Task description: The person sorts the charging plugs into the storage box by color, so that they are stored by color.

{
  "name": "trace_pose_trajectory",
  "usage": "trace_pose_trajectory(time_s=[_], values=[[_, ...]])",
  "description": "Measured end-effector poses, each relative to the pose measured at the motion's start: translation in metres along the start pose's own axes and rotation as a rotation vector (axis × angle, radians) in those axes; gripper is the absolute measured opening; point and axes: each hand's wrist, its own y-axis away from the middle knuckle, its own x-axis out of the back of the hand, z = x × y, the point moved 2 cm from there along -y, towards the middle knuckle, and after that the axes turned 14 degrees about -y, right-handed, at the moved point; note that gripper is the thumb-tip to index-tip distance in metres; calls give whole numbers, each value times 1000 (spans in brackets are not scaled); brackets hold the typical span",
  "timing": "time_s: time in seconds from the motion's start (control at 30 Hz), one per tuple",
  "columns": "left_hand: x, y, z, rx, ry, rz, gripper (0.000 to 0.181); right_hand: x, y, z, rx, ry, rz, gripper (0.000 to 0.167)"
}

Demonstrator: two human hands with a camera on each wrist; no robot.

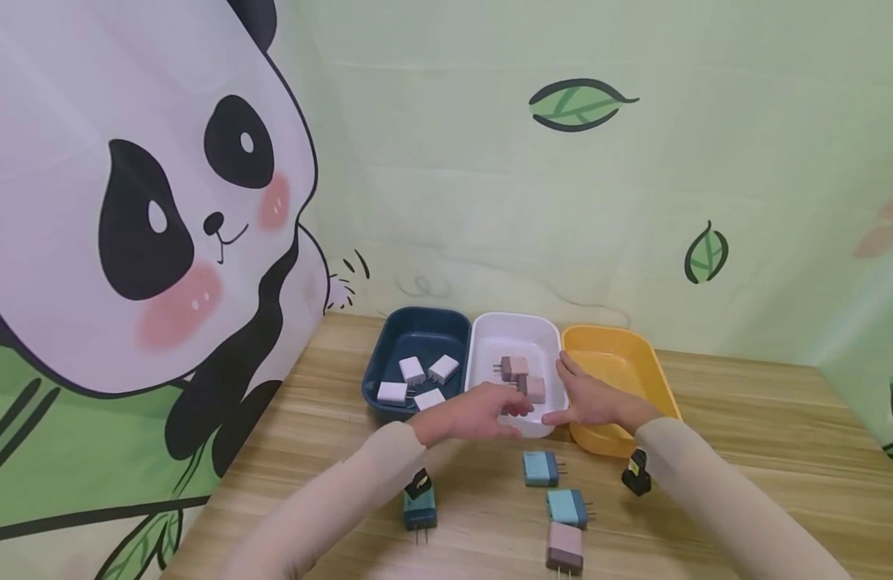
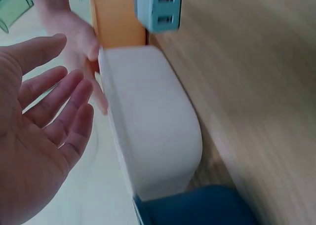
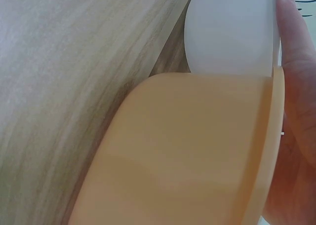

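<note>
My left hand (image 1: 475, 412) hovers over the near left part of the white tray (image 1: 515, 324), its fingers loosely bent around nothing. In the left wrist view that hand (image 2: 44, 116) shows a bare palm. The right hand (image 1: 591, 395) is over the border between the white tray and the yellow tray (image 1: 660, 387). Its fingers are extended and hold nothing; whether they touch the rim I cannot tell. Two pink plug chargers (image 1: 535, 391) lie inside the white tray, partly hidden by the left hand. Several white chargers (image 1: 412, 370) lie in the dark blue tray (image 1: 377, 354).
On the wooden table (image 1: 766, 435), in front of the trays, lie a teal charger (image 1: 540, 468), a second teal charger (image 1: 566, 507), a pink charger (image 1: 565, 546) and, below the left wrist, a darker teal charger (image 1: 421, 509). A panda-printed cloth (image 1: 446, 161) hangs behind.
</note>
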Motion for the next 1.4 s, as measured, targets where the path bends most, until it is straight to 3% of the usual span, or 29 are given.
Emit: trace_pose_trajectory(time_s=[0.4,0.6,0.7,0.93,1.4], values=[[-19,11,25,-168,-53,-95,39,1,-1,-2,-6,24,8,119],[-32,12,40,-280,-173,-141,41,1,-3,0,10,28,-2,119],[-37,13,48,-306,-214,-167,44,1,-3,0,20,41,-4,120],[-49,13,60,-319,-178,-244,47,2,-3,1,28,54,-3,119],[-64,9,72,-401,-159,-263,50,0,-4,4,55,76,2,120]])
